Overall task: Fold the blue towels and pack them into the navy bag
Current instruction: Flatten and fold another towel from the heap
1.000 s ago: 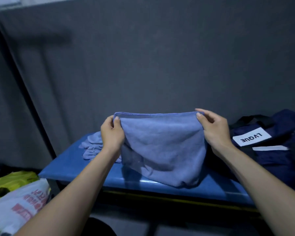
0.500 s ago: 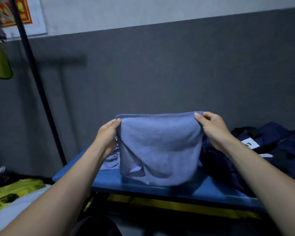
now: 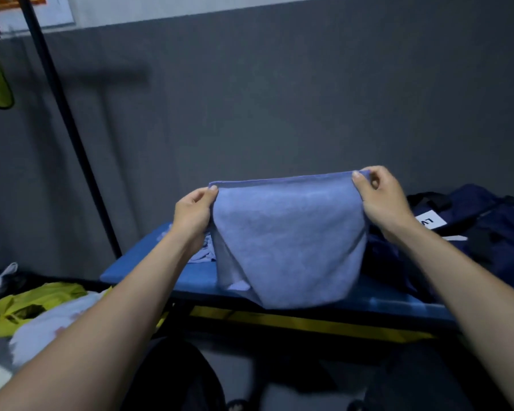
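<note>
A blue towel (image 3: pixel 288 241) hangs doubled over in the air above the blue bench (image 3: pixel 137 265). My left hand (image 3: pixel 192 216) pinches its top left corner and my right hand (image 3: pixel 382 200) pinches its top right corner, slightly higher. The towel's lower edge droops to the bench's front edge. The navy bag (image 3: pixel 487 229) with a white label lies on the bench to the right, partly hidden by my right arm. A crumpled heap of other blue towels (image 3: pixel 204 255) shows behind my left wrist, mostly hidden.
A dark grey wall stands right behind the bench. A black pole (image 3: pixel 69 126) slants up at the left. On the floor at the left lie a yellow-green bag (image 3: pixel 33 304) and a white plastic bag (image 3: pixel 51 327). A yellow bar (image 3: pixel 309 323) runs under the bench.
The towel has been lifted a little, with the right corner now higher than the left. The view has tilted up, so the bench and bag sit lower in frame.
</note>
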